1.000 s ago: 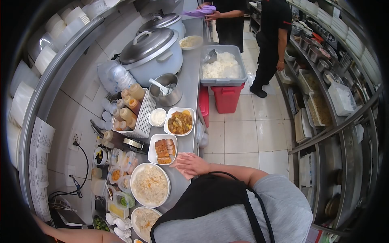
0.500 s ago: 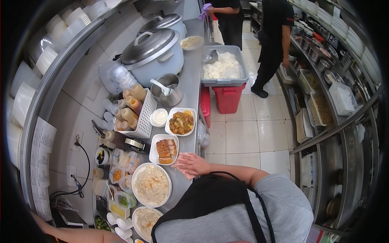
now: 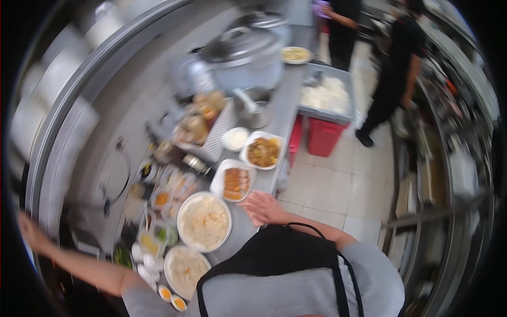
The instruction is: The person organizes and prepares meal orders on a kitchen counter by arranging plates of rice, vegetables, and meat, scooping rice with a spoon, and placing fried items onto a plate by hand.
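"At the centre of the frame, along the tabletop's (image 3: 247, 232) edge, what is the right hand (image 3: 268, 207) doing?"

"It lies palm down, fingers straight and close together, on top of what may be a pink cloth (image 3: 253, 217), though the blur makes that hard to swear to. It isn't closed around anything I can see."

"And the dish of sliced browned meat (image 3: 217, 182)?"

"Just beside the fingertips, toward the upper left of the frame. The meat strips run roughly up and down the view. The round bowl of rice (image 3: 230, 221) sits below and left of that dish."

"Which hand is nearer the meat?"

"The right, easily. The left hand (image 3: 30, 232) is well apart, out at the left edge of the frame, on an outstretched arm, near the hanging papers (image 3: 66, 137). It's too smeared to tell its grip or whether it has hold of anything."
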{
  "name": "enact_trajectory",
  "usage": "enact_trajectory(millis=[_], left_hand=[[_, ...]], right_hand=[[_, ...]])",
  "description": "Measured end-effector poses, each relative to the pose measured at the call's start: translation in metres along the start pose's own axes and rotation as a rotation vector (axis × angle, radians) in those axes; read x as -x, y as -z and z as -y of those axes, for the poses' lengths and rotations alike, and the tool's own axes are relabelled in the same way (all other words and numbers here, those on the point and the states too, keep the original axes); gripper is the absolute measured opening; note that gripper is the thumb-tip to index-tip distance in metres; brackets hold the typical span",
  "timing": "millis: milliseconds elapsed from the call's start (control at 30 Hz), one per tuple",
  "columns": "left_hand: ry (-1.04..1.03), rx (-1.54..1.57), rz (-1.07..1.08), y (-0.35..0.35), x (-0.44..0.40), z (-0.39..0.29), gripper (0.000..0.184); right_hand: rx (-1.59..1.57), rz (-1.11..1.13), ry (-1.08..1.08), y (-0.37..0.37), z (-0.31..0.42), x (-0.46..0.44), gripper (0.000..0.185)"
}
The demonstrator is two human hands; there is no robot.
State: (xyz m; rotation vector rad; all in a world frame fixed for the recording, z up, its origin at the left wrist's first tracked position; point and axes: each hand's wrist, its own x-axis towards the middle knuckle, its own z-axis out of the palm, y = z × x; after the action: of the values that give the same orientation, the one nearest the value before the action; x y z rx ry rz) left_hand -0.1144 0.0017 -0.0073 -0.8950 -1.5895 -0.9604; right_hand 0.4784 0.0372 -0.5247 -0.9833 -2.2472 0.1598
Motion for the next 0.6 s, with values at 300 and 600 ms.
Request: enact_trajectory(millis=[300, 600], left_hand=[[0.002, 0.049, -0.229, 0.049, 0.02, -0.093, 0.034], [-0.136, 0.147, -0.269, 0.068, 0.027, -0.124, 0.025]], right_hand=[[0.022, 0.109, 0.05, -0.001, 0.009, -0.01, 0.038], [0.124, 0.106, 0.057, -0.004, 0.013, -0.008, 0.04]])
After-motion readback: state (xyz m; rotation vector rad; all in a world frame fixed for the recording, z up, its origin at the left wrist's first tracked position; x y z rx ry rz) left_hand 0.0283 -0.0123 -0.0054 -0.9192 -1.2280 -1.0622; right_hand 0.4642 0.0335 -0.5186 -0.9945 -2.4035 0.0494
